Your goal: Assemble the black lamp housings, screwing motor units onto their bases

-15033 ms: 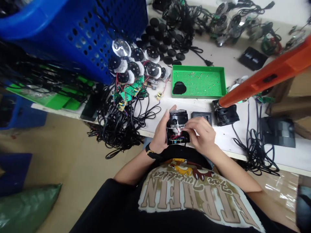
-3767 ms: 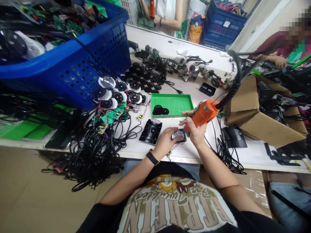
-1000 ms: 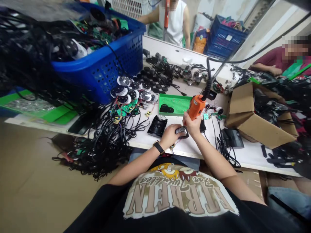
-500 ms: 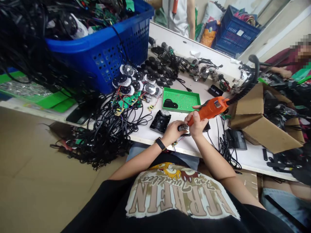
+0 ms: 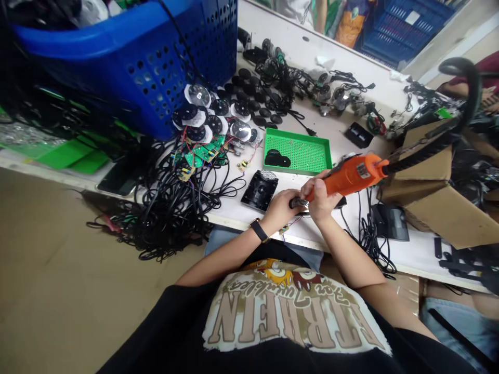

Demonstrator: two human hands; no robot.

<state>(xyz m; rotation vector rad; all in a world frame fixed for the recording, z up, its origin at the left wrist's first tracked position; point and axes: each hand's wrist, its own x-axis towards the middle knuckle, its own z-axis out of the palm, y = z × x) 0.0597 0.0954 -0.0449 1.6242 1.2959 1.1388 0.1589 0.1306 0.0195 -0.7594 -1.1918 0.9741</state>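
Note:
My right hand (image 5: pixel 323 201) grips an orange electric screwdriver (image 5: pixel 349 176), its body slanting up to the right and its front end pointing down-left. My left hand (image 5: pixel 281 206), with a black watch on the wrist, is closed around a small black-and-silver part (image 5: pixel 299 202) at the screwdriver's front end. The tip is hidden by my fingers, so contact with a screw cannot be seen. Black plastic shows partly beneath both hands. Just left of them lies an open black housing (image 5: pixel 260 190). Thin wires and a small circuit board (image 5: pixel 284 228) hang by the table's front edge.
A green tray (image 5: pixel 312 136) with small screws and a black piece lies beyond my hands. To the left stand a big blue basket (image 5: pixel 148 72) and tangled black cables (image 5: pixel 167 218). An open cardboard box (image 5: pixel 440 208) is at right. A co-worker's hand (image 5: pixel 489 98) shows far right.
The camera view has shifted down and a little closer, so the table items sit differently in it. Both hands keep their hold on the screwdriver and the part.

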